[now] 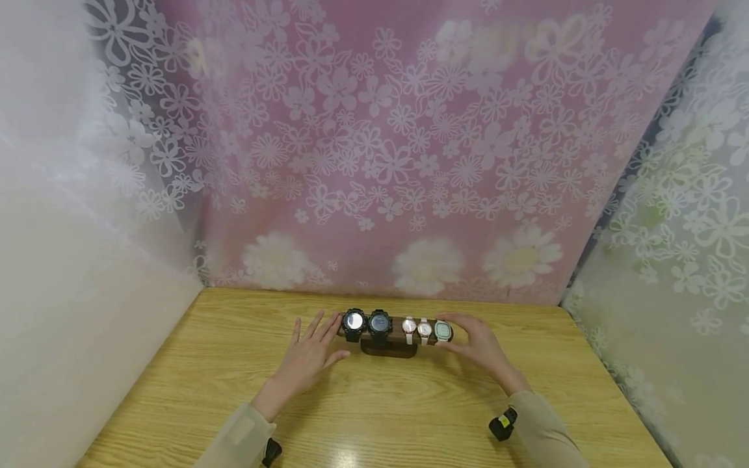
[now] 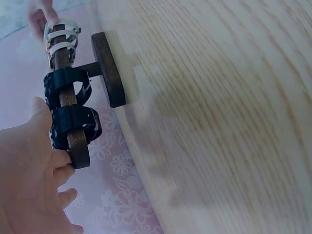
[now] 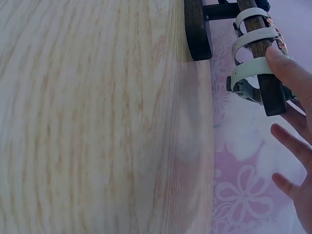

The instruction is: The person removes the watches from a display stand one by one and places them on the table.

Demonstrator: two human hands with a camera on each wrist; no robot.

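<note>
A dark wooden watch stand (image 1: 397,331) bears several watches along its bar. Two chunky black watches, one at the left end (image 1: 354,320) and one beside it (image 1: 380,322), sit left of centre. To the right are two slim white-strapped watches with rose-coloured cases (image 1: 409,327), then a pale green square watch (image 1: 443,331) at the right end. My left hand (image 1: 307,357) has its fingers spread, with fingertips at the bar's left end, by the outer black watch. With thumb and finger, my right hand (image 1: 482,348) pinches the pale green watch; its other fingers extend outward.
The stand's dark base (image 2: 109,73) rests on the wood-grain table (image 1: 380,409), near its back edge. A pink flowered curtain (image 1: 374,143) hangs behind, and pale sheets (image 1: 70,260) rise at both sides. A black device (image 1: 501,426) is worn at the right wrist.
</note>
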